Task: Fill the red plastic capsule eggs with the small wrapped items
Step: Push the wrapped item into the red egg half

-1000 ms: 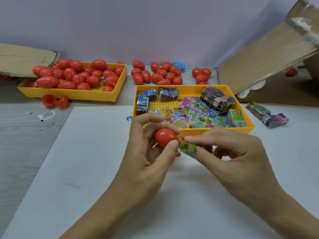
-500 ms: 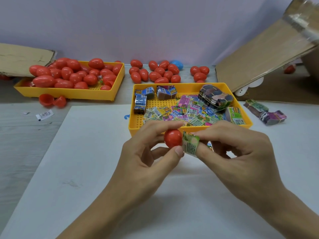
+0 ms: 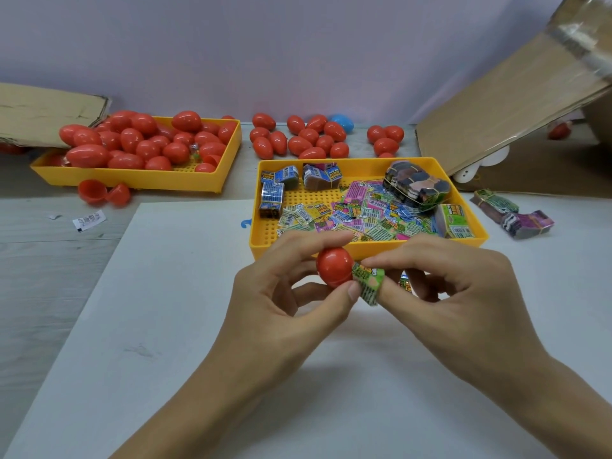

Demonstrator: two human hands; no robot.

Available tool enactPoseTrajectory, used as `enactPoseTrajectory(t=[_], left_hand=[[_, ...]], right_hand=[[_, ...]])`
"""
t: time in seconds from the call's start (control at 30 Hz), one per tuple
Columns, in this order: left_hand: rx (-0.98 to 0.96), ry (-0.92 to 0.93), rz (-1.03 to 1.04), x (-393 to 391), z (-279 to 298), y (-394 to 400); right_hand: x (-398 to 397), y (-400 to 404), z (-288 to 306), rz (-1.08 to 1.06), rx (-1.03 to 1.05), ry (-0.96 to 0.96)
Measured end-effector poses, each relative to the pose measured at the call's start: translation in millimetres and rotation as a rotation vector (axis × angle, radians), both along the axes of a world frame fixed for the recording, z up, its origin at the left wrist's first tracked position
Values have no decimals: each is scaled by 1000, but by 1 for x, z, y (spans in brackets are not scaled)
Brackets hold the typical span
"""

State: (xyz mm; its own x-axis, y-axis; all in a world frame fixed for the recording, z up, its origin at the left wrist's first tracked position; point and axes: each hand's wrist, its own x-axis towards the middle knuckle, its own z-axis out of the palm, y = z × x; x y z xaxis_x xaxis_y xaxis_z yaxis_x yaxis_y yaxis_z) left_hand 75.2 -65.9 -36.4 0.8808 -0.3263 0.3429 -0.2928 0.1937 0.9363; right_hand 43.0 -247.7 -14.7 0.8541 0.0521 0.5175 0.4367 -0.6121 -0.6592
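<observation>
Here the left hand [image 3: 284,303] holds a red egg half [image 3: 334,267] above the white sheet [image 3: 172,293], just in front of the near tray [image 3: 331,251]. Its grip is clamped on the half: the index finger curls over the top and the thumb presses up from below, with the other fingers loosely bent behind. The domed end of the half faces the camera and slightly left, so its long axis runs roughly left to right, and the opening, turned toward the right hand, cannot be seen.

The right hand [image 3: 463,293] pinches a small green wrapped item [image 3: 369,279] between thumb and index finger, its grip closed on the wrapper. The item touches the right side of the half, lying flat and slanting down to the right. Another wrapped piece [image 3: 404,283] shows partly under the right fingers; how it is held cannot be told.

The near tray holds loose wrapped items [image 3: 357,213] and banded bundles [image 3: 415,187]. A second tray [image 3: 212,180], at far left on the surface [image 3: 49,260], is heaped with red eggs [image 3: 139,144]. More red eggs [image 3: 308,140] and 1 blue egg [image 3: 342,122] lie behind the near tray. 2 open halves [image 3: 102,193] sit in front of the left tray. Cardboard [image 3: 496,111] leans at the right, with 2 more bundles [image 3: 510,213] beside the near tray.
</observation>
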Motion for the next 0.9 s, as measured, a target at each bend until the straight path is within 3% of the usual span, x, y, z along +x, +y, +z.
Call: enactPoseTrajectory(t=[0.17, 0.37, 0.9], left_hand=[[-37, 23, 44, -1, 1, 0], [-29, 15, 47, -1, 3, 0], [11, 40, 78, -1, 6, 2]], right_hand=[[-1, 0, 4, 59, 65, 40], [-1, 2, 4, -13, 223, 114], [-2, 3, 12, 26, 177, 131]])
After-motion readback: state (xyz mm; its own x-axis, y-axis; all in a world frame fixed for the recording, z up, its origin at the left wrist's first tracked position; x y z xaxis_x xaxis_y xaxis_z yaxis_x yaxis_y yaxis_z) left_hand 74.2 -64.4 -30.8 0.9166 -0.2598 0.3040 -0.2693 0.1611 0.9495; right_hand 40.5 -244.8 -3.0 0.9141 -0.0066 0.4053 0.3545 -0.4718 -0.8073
